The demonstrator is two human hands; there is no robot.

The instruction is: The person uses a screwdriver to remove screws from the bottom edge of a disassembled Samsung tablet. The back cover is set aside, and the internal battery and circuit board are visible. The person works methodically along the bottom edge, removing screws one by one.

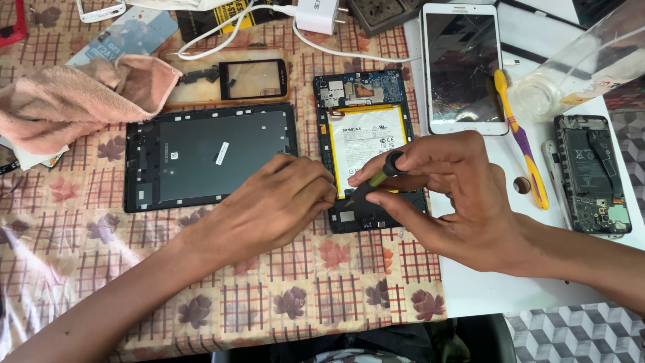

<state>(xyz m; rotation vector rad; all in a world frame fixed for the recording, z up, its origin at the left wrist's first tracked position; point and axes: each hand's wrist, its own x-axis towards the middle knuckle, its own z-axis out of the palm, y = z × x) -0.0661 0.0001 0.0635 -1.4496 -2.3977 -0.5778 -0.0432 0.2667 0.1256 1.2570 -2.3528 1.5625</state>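
A beige bench cloth (282, 296) bears a red grid and brown-pink leaves. The opened tablet (366, 158) shows a blue board and white, yellow-edged battery. The screwdriver (376, 178) is green and black, the towel (74, 101) pink, the toothbrush (521, 141) yellow and purple.

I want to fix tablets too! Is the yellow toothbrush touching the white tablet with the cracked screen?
Touching: the head view shows the yellow toothbrush lying with its head overlapping the white tablet's right edge.
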